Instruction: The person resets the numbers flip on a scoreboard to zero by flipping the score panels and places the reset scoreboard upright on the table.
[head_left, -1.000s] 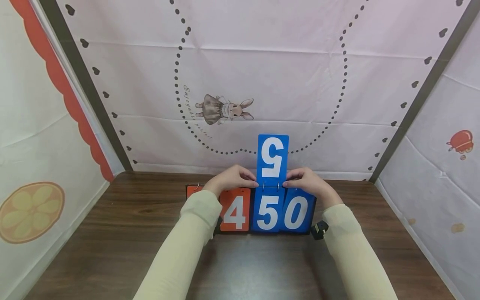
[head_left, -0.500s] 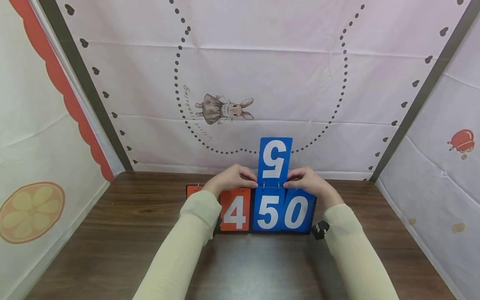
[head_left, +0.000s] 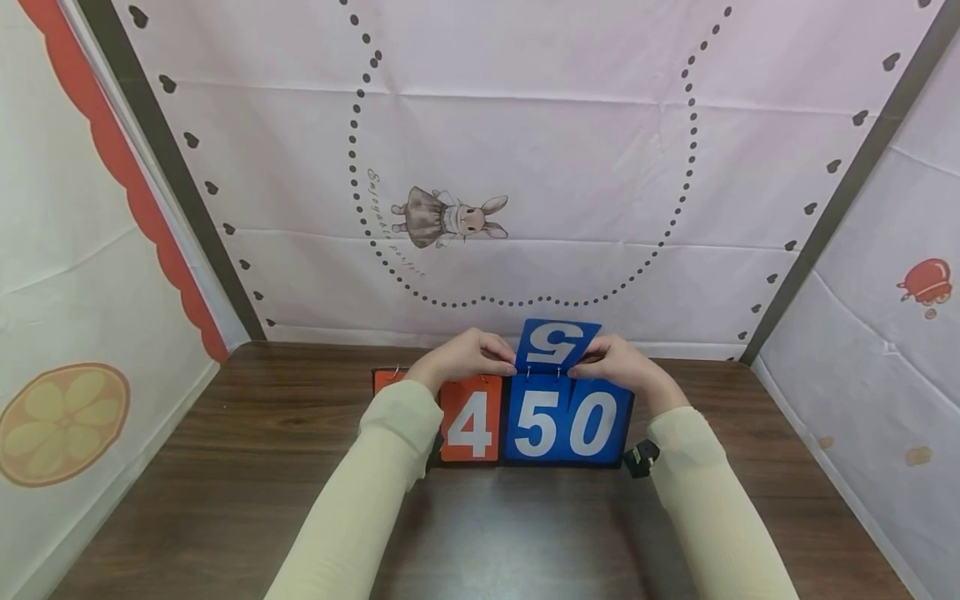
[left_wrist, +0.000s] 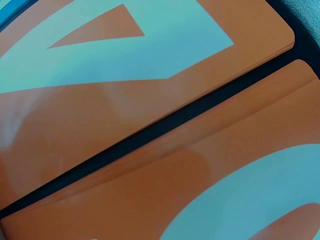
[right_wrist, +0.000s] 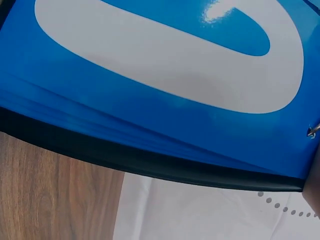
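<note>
Scoreboard (head_left: 504,417): stands on the brown table (head_left: 262,467), its numbers turned toward the person
Raised card (head_left: 553,343): blue, tilted above the scoreboard's top edge, its white 5 upside down, hung on metal rings (head_left: 528,372)
Blue 5 (head_left: 536,425): on the scoreboard, directly below the raised card
Blue 0 (head_left: 592,423): at the scoreboard's right end, beside the blue 5
Orange 4 (head_left: 471,421): on the scoreboard, just left of the blue 5
Left hand (head_left: 465,358): pinches the scoreboard's top edge over the orange 4, thumb in front, close by the raised card's lower corner
Right hand (head_left: 618,364): pinches the scoreboard's top edge over the blue 0, thumb in front; whether it also grips the raised card cannot be told
Sleeves (head_left: 360,492): pale yellow, one crossing the scoreboard's left end
Backdrop (head_left: 585,183): behind the scoreboard, printed with a sideways rabbit (head_left: 450,218)
</note>
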